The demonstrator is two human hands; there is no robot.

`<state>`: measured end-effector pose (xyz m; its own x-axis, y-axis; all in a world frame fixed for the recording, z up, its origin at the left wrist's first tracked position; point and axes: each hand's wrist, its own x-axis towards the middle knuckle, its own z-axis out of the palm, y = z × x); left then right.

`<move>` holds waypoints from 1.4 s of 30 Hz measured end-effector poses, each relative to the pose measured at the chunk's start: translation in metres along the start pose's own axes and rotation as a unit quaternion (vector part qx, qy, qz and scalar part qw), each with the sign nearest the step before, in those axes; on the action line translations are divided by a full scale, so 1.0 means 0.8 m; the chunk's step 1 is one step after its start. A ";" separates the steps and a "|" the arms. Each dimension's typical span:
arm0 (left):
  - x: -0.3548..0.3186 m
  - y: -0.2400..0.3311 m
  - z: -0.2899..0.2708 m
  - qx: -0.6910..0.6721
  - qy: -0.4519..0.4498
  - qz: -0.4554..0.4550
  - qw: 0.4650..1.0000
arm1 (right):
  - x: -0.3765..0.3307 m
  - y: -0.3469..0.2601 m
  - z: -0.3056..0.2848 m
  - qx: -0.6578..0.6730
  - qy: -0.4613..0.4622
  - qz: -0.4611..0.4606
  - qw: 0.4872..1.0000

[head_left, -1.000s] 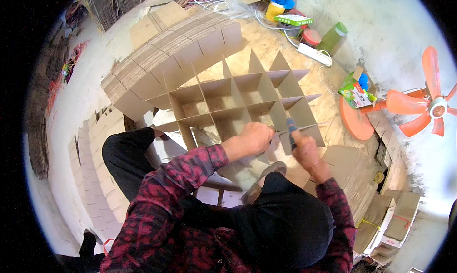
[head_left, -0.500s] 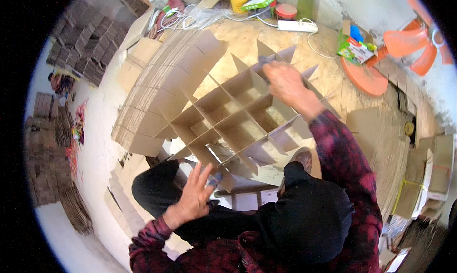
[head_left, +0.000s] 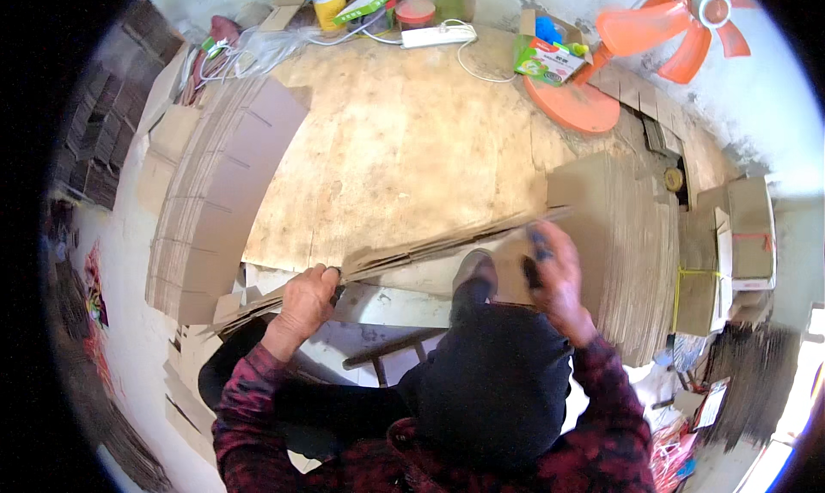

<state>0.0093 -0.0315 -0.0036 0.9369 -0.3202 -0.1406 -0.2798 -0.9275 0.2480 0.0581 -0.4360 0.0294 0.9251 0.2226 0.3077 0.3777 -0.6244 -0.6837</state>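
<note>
A cardboard divider (head_left: 430,246), folded flat into a thin slanting bundle, lies along the near edge of the wooden table. My left hand (head_left: 309,304) is closed on the bundle left of its middle, fingers wrapped over the edge. Part of the bundle extends past that hand to the lower left, over my leg. Close to the right end of the divider is my right hand (head_left: 557,278), slightly blurred. Its thumb and fingers are apart, with dark coverings on their tips, and I see nothing between them.
Slotted cardboard strips (head_left: 219,192) stand stacked at the left of the wooden tabletop (head_left: 387,132). Another cardboard stack (head_left: 619,252) is at the right. An orange fan (head_left: 576,105), a power strip (head_left: 438,34) and a small green-and-white box (head_left: 550,61) sit along the back.
The divider, spread into an open grid before, is now collapsed flat near me. My right hand has come back from the far side; my left hand has closed on the bundle. The view has shifted.
</note>
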 end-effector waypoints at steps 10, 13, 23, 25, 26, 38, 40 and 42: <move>-0.137 -0.059 -0.175 0.068 0.362 -0.193 0.909 | -0.222 0.215 -0.093 -0.462 0.050 0.268 0.844; -0.273 -0.113 -0.188 0.078 0.434 -0.300 0.846 | -0.187 0.206 -0.101 -0.414 0.099 0.299 0.854; -0.686 -0.160 0.039 -0.387 0.434 -0.575 0.576 | -0.066 0.119 -0.072 -0.081 0.206 0.267 0.938; -0.707 -0.186 0.062 -0.195 0.199 -0.741 0.611 | -0.017 0.061 -0.029 -0.034 0.161 0.151 0.975; -0.685 -0.206 0.054 -0.169 0.153 -0.743 0.629 | 0.022 0.003 -0.018 -0.044 0.125 0.121 0.984; 0.042 -0.260 -0.129 -0.066 0.228 -0.236 0.942 | 0.303 -0.136 0.143 0.092 -0.090 -0.135 0.983; 0.123 -0.251 -0.122 -0.040 0.281 -0.196 0.939 | 0.324 -0.130 0.173 0.071 -0.081 -0.136 0.985; 0.173 -0.270 -0.109 0.017 0.331 -0.169 0.928 | 0.339 -0.132 0.201 0.101 -0.076 -0.145 0.981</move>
<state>0.2174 0.1415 0.0069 0.8923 0.1685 0.4187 0.0574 -0.9625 0.2650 0.2758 -0.1892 0.0784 0.7666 0.4886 0.4166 0.6123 -0.3607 -0.7036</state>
